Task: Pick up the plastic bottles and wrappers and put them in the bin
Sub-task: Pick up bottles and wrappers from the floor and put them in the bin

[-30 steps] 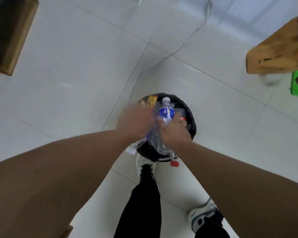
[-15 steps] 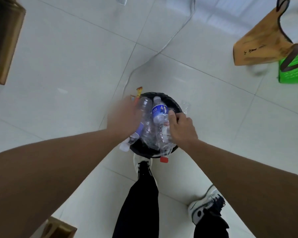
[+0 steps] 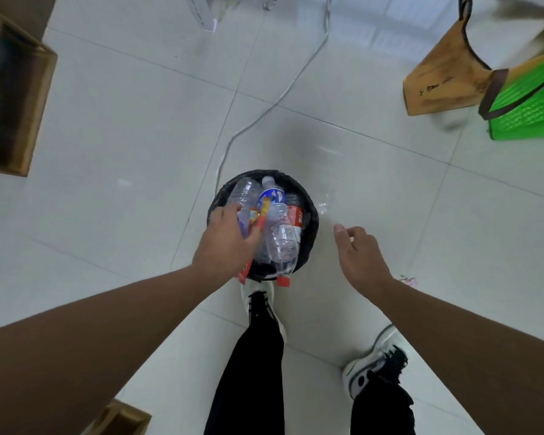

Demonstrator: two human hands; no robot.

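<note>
Nearest the camera: two black trouser legs and two white shoes [image 3: 369, 368] on the pale tiled floor [image 3: 117, 158], one shoe toe touching the bin's near edge.

Left hand [image 3: 225, 243] reaches over the bin [image 3: 311, 227] rim at its 8 o'clock. Fingers curl round an orange-red wrapper [image 3: 263, 211] and lie against the bottles; print on the wrapper is too blurred to read. Right hand [image 3: 357, 252] is at 3 o'clock of the bin, apart from it, fingers loosely curled and holding nothing.

Bin: round, black, lined, full to the rim. Bottles visible inside, count 4:
- clear bottle [image 3: 281, 237] lying across the top, its red cap [image 3: 282, 281] hanging over the near rim at 6 o'clock
- blue-label bottle [image 3: 272, 193], white cap toward 12 o'clock; label text unreadable
- red-label bottle [image 3: 296, 211] at 2 o'clock; white lettering, unreadable
- clear bottle [image 3: 244, 191] at 11 o'clock

Change from 0.5 s ago: right hand, then gripping the bottles over the bin, has released them and drawn off to the right. Left hand remains at the bin.

On the floor just past the bin's 2 o'clock rim: one clear crumpled plastic piece [image 3: 324, 204]. One small pink scrap [image 3: 409, 281] near the right wrist.

Farther: one white cable [image 3: 264, 111] running toward 12 o'clock. Brown bag [image 3: 443, 80] with dark marks, not legible, and green basket [image 3: 528, 111] at 2 o'clock. Wooden box [image 3: 16, 92] at 10 o'clock.
</note>
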